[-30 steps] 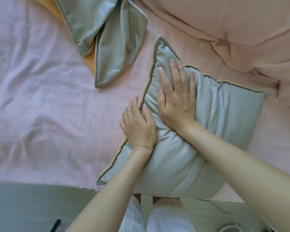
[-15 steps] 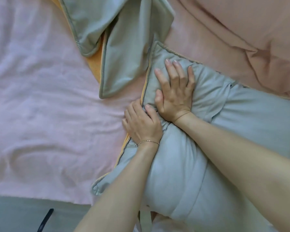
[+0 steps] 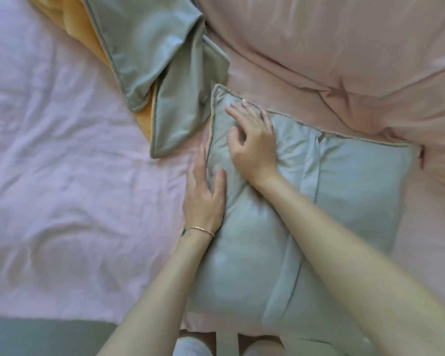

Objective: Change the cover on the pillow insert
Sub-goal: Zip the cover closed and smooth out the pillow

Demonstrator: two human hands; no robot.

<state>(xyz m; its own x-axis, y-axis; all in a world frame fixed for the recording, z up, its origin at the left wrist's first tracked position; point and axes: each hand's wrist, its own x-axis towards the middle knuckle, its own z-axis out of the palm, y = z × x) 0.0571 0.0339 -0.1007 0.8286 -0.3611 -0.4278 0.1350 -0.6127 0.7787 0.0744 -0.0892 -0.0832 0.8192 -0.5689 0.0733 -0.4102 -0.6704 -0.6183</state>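
Your pillow [image 3: 332, 201] lies at centre right of the frame on the pink sheet [image 3: 62, 176], already inside a grey cover. Your left hand [image 3: 203, 194] rests flat along its left edge, fingers spread, gripping nothing; your right hand [image 3: 252, 142] presses the upper left corner, fingers loosely splayed. It looks soft and light, so pinch the piped seams. The lower edge is cut off; motion blur hides the closure

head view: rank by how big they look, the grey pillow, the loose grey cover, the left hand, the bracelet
1. grey pillow
2. loose grey cover, partly cut off at the top edge, so its full size is unsure
3. left hand
4. bracelet
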